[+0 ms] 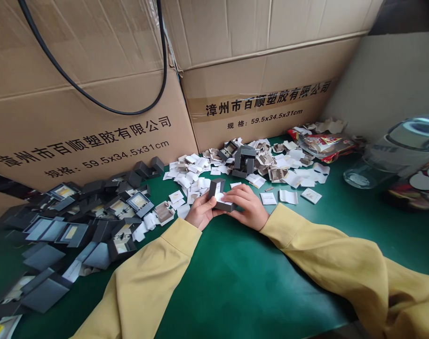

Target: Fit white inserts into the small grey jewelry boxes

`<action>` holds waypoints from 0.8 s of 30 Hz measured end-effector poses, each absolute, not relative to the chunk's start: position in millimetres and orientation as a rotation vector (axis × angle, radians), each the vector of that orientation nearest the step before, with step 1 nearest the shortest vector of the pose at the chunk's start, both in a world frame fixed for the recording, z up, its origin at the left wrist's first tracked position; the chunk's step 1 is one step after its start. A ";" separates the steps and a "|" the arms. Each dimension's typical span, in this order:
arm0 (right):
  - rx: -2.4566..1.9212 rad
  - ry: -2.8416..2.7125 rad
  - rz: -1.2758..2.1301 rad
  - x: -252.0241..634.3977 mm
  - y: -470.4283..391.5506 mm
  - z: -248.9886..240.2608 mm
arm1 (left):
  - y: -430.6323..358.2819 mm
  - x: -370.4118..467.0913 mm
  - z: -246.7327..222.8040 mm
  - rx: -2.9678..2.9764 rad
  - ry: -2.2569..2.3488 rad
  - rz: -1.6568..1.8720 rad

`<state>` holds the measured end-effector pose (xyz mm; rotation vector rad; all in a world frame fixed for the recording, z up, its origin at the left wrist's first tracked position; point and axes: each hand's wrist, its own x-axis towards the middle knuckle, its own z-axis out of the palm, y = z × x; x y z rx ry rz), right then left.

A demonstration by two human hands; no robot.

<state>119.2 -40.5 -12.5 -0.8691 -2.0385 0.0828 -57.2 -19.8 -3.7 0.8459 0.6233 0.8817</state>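
Note:
A small dark grey hinged box [218, 187] with its lid raised sits between my two hands, white lining or paper showing inside. My left hand [201, 210] is closed around its left side, thumb against the front by the lid. Fingers of my right hand [249, 207] reach over the box's right part onto the white inside, and the rest of that hand wraps the right end. Just beyond lie white folded papers and inserts [195, 165] and a few upright dark boxes [244, 159]. What the fingertips press on is partly hidden.
Many dark boxes [91, 212], several of them open, heap on the left of the green table [232, 287]. Two large cardboard cartons [257, 99] stand behind, a black cable [130, 113] hanging before one. At right are a red snack bag [323, 143] and a clear jar [387, 155].

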 end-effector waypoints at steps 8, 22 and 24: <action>-0.864 -2.073 0.132 119.0 -41.5 -1.9 | -20.5 -56.8 -4.9 0.856 0.628 0.899; -0.940 -1.939 0.129 120.2 -38.1 -11.4 | -18.6 -57.0 0.3 0.828 0.674 0.988; -0.951 -1.970 0.107 121.4 -37.7 -10.8 | -17.8 -57.8 -1.1 0.809 0.684 0.992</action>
